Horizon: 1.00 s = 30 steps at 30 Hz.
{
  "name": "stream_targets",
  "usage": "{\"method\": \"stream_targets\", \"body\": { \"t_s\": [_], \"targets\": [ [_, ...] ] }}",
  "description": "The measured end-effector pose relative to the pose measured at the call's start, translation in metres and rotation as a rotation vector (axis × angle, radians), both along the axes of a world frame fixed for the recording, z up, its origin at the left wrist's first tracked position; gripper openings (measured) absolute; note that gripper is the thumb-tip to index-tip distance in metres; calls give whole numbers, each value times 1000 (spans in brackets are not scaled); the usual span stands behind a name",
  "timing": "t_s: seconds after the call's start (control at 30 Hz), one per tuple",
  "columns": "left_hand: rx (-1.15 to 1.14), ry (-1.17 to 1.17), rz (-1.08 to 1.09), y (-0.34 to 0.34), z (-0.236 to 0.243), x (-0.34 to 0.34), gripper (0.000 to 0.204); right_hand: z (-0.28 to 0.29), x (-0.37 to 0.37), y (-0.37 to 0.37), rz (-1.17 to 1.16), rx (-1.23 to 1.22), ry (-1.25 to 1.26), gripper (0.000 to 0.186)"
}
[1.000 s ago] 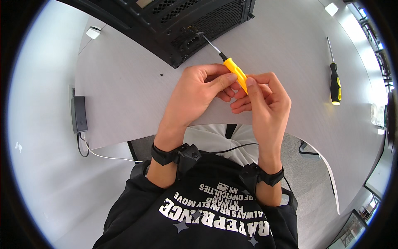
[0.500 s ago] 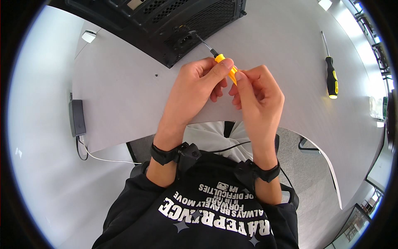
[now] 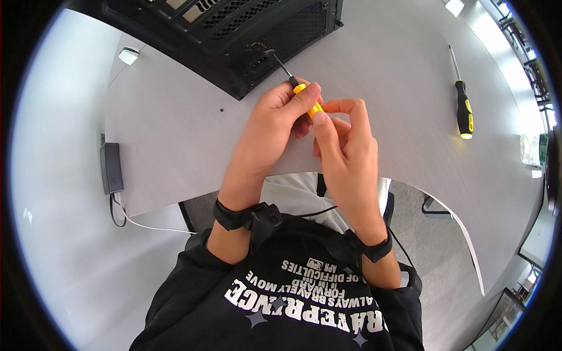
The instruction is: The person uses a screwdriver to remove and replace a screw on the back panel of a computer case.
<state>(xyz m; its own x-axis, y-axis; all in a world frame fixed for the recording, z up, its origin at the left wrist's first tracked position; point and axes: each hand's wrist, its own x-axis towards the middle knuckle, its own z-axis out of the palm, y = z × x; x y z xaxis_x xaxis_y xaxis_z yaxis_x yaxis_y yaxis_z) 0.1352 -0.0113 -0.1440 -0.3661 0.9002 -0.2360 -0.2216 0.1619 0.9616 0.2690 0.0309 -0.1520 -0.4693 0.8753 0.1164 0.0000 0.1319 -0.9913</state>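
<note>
My left hand (image 3: 278,120) wraps around a yellow-handled screwdriver (image 3: 300,88), its thumb lying along the handle. The fingertips and thumb of my right hand (image 3: 349,149) pinch the handle's rear end, with the index finger bent out. A thin metal shaft slants up and to the left, and its tip is at the rear panel of a black computer case (image 3: 193,55), beside a socket. Whether the tip sits in a screw is too small to tell. On the table near the case's corner lies a small dark piece (image 3: 222,110), perhaps a screw.
A second screwdriver (image 3: 464,111), black and yellow, lies on the grey table (image 3: 404,82) at the right. A dark power adapter (image 3: 109,168) with cables sits at the left edge. White blocks are at both far sides; a clear container (image 3: 530,150) stands far right.
My right hand has shifted left and turned around the handle, its index finger now less curled. The screwdriver and my left hand have moved slightly left.
</note>
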Motion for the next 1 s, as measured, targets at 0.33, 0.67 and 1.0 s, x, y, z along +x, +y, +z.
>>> {"method": "stream_targets", "body": {
  "t_s": [0.33,0.67,1.0],
  "targets": [
    [-68,107,44,0,9,7,28,-8,2,8,82,-83,34,17],
    [-57,115,1,-1,6,-10,31,-13,-16,5,56,69,95,16],
    [21,-4,-2,1,-14,-22,31,-11,-8,16,126,-213,-68,24]
  ]
}}
